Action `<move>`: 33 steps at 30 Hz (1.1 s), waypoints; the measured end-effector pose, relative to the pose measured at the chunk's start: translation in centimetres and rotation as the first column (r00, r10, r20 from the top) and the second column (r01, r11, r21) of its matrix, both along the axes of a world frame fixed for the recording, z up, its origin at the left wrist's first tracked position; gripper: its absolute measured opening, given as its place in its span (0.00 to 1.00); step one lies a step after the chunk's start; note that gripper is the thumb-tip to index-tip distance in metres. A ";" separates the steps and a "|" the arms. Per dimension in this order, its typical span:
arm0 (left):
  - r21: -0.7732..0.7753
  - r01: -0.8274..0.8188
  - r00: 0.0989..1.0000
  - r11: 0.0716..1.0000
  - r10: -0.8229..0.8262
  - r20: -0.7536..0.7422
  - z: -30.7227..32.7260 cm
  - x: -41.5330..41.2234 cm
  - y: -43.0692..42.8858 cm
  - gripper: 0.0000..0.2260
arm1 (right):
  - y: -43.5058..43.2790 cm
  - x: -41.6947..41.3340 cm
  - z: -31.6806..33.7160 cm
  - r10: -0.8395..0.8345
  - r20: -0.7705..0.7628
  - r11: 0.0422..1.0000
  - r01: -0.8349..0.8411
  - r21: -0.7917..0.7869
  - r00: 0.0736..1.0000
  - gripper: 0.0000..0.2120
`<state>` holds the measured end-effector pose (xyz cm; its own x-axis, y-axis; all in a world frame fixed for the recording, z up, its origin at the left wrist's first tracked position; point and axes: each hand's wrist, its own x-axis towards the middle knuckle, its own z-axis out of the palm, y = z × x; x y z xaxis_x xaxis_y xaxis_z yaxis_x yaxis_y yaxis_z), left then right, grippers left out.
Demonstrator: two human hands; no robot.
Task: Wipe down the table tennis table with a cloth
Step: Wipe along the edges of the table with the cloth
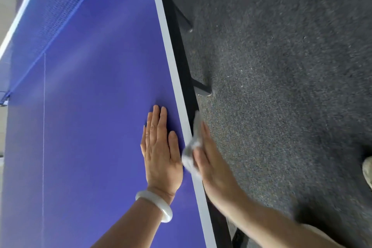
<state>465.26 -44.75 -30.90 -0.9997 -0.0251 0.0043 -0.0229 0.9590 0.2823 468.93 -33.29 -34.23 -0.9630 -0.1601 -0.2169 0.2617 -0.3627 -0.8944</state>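
Left hand [161,153]: flat on the blue top, palm down, 4 fingers straight and close together, thumb lying toward the white border; it holds nothing.
Left forearm: comes in from the bottom edge, with the wrist straight.
Right hand [213,163]: just off the side of the table, fingers stretched out along the rim, pressing the cloth against it; blurred, with no curl of the fingers showing.
Cloth [191,151]: 1, white and bunched, between the right hand and the table's side edge, overlapping the border stripe.
Table [90,96]: 1, with a blue surface; both hands are at its right-hand edge.
Hands: 2, close together but apart.
Bangle [155,205]: 1, white, on the left wrist.
Net [50,6]: 1, blue mesh with a white top band, at upper left.
White lines: 2, the border stripe [171,46] and the thin centre line [43,127].
Floor [281,66]: dark grey carpet.
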 end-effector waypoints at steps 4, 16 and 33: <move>-0.030 0.024 1.000 0.999 -0.024 -0.001 0.0 0.0 0.0 0.24 | 1.1 -12.1 -0.9 0.049 -0.010 0.995 -0.050 -0.091 0.999 0.24; -0.044 0.021 1.000 0.999 -0.020 0.013 0.1 -0.2 0.0 0.23 | 1.5 0.6 -1.9 0.193 -0.135 0.975 -0.206 -0.088 0.972 0.32; -0.078 0.015 0.997 0.997 -0.010 0.073 0.5 -0.4 0.0 0.23 | -0.1 -4.9 -1.0 0.131 0.010 0.982 -0.131 0.133 0.991 0.32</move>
